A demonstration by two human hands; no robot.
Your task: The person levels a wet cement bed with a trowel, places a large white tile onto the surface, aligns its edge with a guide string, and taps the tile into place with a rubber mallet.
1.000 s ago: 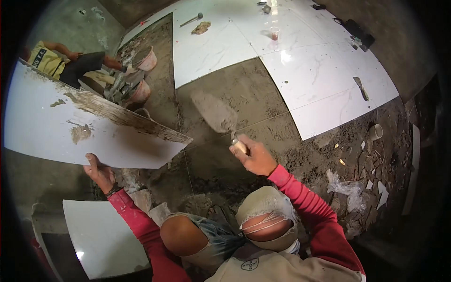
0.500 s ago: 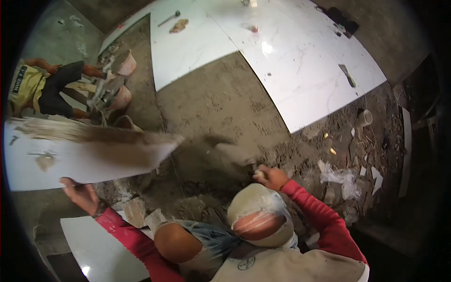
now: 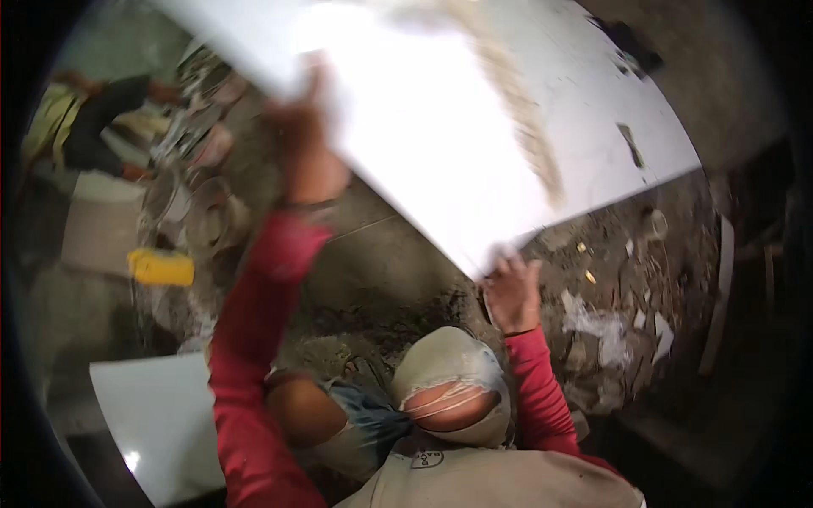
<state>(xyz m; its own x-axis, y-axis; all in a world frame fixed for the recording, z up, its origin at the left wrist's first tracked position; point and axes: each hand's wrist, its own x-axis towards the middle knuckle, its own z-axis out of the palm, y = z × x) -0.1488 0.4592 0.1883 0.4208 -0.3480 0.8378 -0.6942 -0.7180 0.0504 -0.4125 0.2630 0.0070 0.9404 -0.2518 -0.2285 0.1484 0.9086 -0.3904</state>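
Note:
A large white floor tile [image 3: 423, 144], glaring with light, is held tilted over the bed of wet grey mortar [image 3: 373, 275]. My left hand [image 3: 313, 157], blurred by motion, grips its near left edge. At the tile's nearest corner my right hand [image 3: 513, 292] has its fingers on the edge. A thin dark edge shows beside that palm; what it belongs to I cannot make out. Tan residue runs along the tile's far right border. Beyond it lie white tiles [image 3: 605, 118] on the floor, partly hidden by the raised one.
Another person [image 3: 102, 127] is at the far left, by several mortar-smeared buckets [image 3: 212, 220]. A yellow object [image 3: 161, 267] lies near them. One more white tile [image 3: 152, 423] rests at lower left. Clear plastic [image 3: 597, 326], rubble and a pale cup [image 3: 658, 224] lie at right.
The tile has swung from the left to over the mortar, carried by my left hand. My right hand, earlier low over the mortar with a blurred trowel-like tool, is now at the tile's corner.

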